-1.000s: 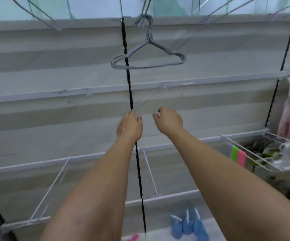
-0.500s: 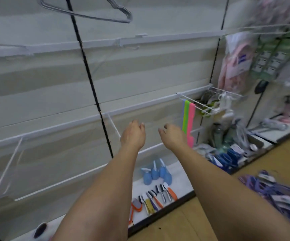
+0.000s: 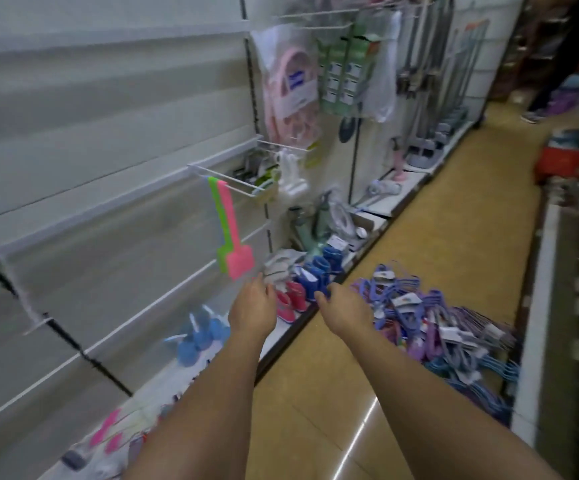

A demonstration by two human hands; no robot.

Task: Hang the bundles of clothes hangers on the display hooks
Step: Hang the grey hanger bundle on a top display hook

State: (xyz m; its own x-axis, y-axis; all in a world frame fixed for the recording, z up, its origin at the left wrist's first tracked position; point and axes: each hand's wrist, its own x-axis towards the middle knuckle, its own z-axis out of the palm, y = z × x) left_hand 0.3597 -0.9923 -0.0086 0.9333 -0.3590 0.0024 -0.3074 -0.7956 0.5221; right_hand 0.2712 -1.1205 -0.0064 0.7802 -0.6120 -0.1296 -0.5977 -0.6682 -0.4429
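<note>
Both forearms reach forward over the tan floor (image 3: 430, 244) of a shop aisle. The left hand (image 3: 251, 311) and right hand (image 3: 347, 311) are empty, fingers loosely curled, a clear gap between them. Just right of the right hand, the bundles of clothes hangers (image 3: 433, 320), purple and blue with paper tags, lie piled on the floor against the opposite shelf base. Beyond the left hand, a white display hook (image 3: 225, 176) juts from the slatted wall panel (image 3: 90, 133), carrying pink and green fly swatters (image 3: 229, 237). The aisle runs open farther on.

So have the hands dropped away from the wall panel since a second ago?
Yes. Both hands, left and right, now reach low toward the hanger pile on the floor.
</note>
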